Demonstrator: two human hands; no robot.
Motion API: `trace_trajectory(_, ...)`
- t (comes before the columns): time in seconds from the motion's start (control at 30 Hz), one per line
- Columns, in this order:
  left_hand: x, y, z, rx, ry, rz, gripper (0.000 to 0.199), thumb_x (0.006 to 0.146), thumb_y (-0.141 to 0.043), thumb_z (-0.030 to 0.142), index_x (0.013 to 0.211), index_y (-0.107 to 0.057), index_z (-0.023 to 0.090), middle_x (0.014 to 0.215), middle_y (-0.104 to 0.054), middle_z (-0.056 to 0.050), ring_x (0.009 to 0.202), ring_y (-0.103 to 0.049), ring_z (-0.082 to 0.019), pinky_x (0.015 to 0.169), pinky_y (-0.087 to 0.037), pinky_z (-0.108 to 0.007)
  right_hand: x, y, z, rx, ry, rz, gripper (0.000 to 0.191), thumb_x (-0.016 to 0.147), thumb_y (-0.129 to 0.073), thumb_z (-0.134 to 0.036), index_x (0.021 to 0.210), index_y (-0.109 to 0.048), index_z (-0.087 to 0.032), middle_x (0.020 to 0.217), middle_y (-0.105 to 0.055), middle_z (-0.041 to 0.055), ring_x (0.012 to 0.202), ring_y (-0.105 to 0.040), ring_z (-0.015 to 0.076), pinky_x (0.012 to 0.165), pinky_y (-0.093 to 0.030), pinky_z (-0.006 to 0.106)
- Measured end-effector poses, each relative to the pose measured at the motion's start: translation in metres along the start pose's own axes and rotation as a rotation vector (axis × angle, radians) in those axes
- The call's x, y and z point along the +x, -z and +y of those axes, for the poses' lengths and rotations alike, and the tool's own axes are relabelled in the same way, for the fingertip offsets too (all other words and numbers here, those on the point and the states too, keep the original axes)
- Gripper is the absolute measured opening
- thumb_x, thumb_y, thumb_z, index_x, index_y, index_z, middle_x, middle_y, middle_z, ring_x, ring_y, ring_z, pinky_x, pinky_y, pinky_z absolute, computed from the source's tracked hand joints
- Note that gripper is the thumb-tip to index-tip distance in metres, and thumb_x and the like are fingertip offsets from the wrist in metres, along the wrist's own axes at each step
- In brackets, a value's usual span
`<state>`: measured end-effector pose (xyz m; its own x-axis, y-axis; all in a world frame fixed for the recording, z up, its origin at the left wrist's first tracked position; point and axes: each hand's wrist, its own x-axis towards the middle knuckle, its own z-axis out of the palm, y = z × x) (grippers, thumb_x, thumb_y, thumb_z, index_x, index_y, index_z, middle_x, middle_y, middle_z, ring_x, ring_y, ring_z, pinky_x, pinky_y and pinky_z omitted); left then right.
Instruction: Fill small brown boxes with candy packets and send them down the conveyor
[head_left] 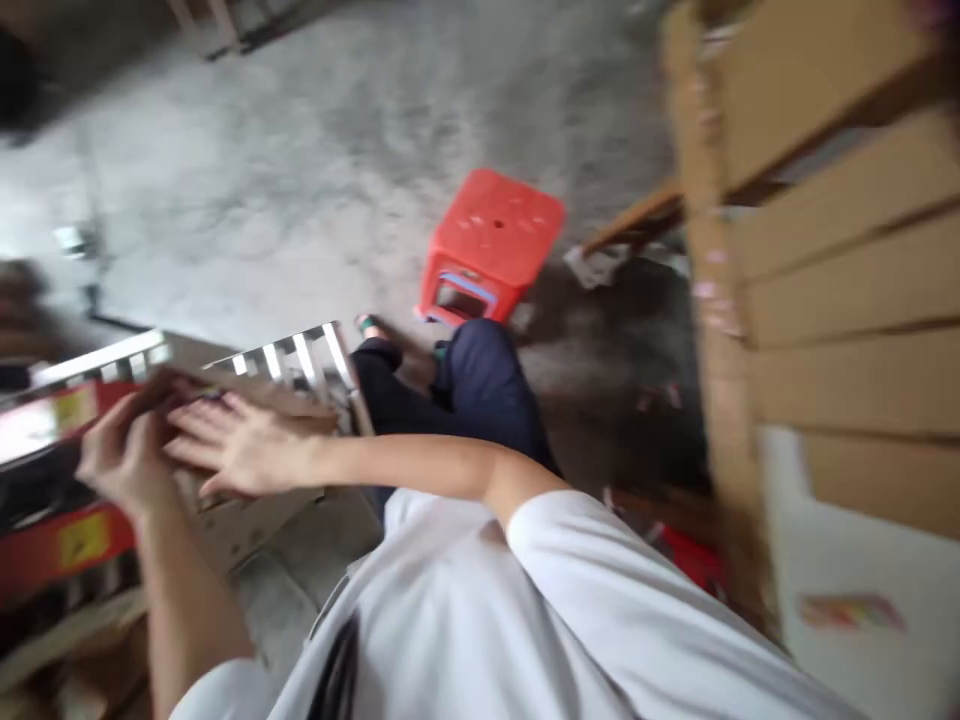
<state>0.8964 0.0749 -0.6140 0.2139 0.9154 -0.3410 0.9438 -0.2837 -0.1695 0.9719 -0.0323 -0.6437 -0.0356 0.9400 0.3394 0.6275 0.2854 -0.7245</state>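
Observation:
A light brown cardboard box (255,515) lies at the left on a roller conveyor (296,358) with shiny metal rollers. My left hand (131,455) is at the box's far left end, its fingers bent and closed around the edge; motion blur softens the detail there. Stretched across my body, my right hand (244,445) rests with fingers spread and flat over the top of the box, close beside the left hand. A small dark and colourful spot shows near the right fingertips, too blurred to name.
A red plastic stool (499,230) stands on the concrete floor (315,170) in front of my legs. To the right, flat cardboard sheets (847,290) lean by a wooden post (705,330). Red and black equipment with yellow labels (84,538) borders the left side.

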Motion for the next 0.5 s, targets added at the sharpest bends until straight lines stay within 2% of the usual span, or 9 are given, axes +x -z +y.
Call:
trace_trajectory(0.07,-0.006,0.022,-0.047,-0.147,-0.097,0.371,0.034,0.097,-0.047,0.034,0.104,-0.068,0.007,0.100,-0.067,-0.005,0.094,-0.063,-0.017,0.088,-0.055,-0.031,0.017,-0.027,0.008,0.085,0.012,-0.033,0.060,0.096,-0.057,-0.028,0.150,-0.041,-0.007,0.162,-0.029,0.0159,0.152,-0.025,0.0258,0.126,-0.018,0.040)
trace_trajectory(0.1,-0.008,0.028,-0.063,-0.219,-0.206,0.493,0.030,0.094,-0.051,0.032,0.099,-0.069,0.009,0.099,-0.068,-0.005,0.095,-0.062,-0.018,0.091,-0.054,-0.032,0.025,-0.039,0.012,0.135,0.004,-0.081,0.065,0.090,-0.064,-0.023,0.148,-0.043,-0.004,0.161,-0.030,0.0174,0.152,-0.025,0.0274,0.126,-0.018,0.039)
trace_trajectory(0.13,-0.007,0.032,-0.075,-0.263,-0.321,0.546,0.027,0.091,-0.055,0.033,0.092,-0.071,0.011,0.095,-0.069,-0.006,0.093,-0.062,-0.018,0.091,-0.052,-0.033,0.032,-0.049,0.016,0.183,0.002,-0.114,0.069,0.084,-0.068,-0.021,0.146,-0.044,-0.002,0.161,-0.031,0.0185,0.152,-0.024,0.0294,0.127,-0.016,0.040)
trace_trajectory(0.2,-0.002,0.035,-0.085,-0.231,-0.448,0.486,0.029,0.088,-0.059,0.040,0.075,-0.069,0.016,0.081,-0.067,-0.005,0.083,-0.059,-0.018,0.086,-0.050,-0.033,0.038,-0.061,0.022,0.246,-0.002,-0.151,0.073,0.079,-0.073,-0.020,0.145,-0.046,-0.002,0.160,-0.033,0.0193,0.153,-0.021,0.0327,0.127,-0.012,0.044)
trace_trajectory(0.27,0.007,0.037,-0.084,-0.136,-0.446,0.417,0.036,0.087,-0.059,0.044,0.060,-0.059,0.019,0.066,-0.057,-0.003,0.073,-0.053,-0.017,0.078,-0.046,-0.033,0.040,-0.063,0.025,0.290,0.011,-0.137,0.070,0.080,-0.072,-0.018,0.144,-0.049,-0.004,0.160,-0.035,0.0189,0.153,-0.021,0.0336,0.128,-0.012,0.048)
trace_trajectory(0.33,0.015,0.037,-0.078,-0.109,-0.410,0.375,0.040,0.087,-0.057,0.046,0.056,-0.052,0.020,0.061,-0.050,-0.002,0.068,-0.049,-0.017,0.072,-0.044,-0.032,0.039,-0.061,0.026,0.354,0.022,-0.087,0.054,0.086,-0.063,-0.016,0.140,-0.055,-0.009,0.157,-0.041,0.0160,0.150,-0.028,0.0311,0.126,-0.020,0.050)
trace_trajectory(0.4,0.022,0.034,-0.072,-0.121,-0.365,0.366,0.039,0.088,-0.053,0.044,0.058,-0.048,0.020,0.063,-0.051,-0.002,0.070,-0.052,-0.017,0.073,-0.046,-0.032,0.038,-0.056,0.023,0.444,0.011,-0.004,0.039,0.095,-0.047,-0.013,0.132,-0.061,-0.013,0.151,-0.050,0.0124,0.144,-0.039,0.0251,0.124,-0.028,0.047)
trace_trajectory(0.5,0.030,0.018,-0.062,-0.174,-0.293,0.402,0.030,0.090,-0.052,0.039,0.067,-0.050,0.020,0.083,-0.061,-0.007,0.094,-0.061,-0.023,0.088,-0.051,-0.040,0.025,-0.036,0.017,0.545,0.031,0.144,0.045,0.100,-0.030,-0.009,0.127,-0.064,-0.016,0.146,-0.054,0.0083,0.142,-0.042,0.0180,0.124,-0.032,0.042)
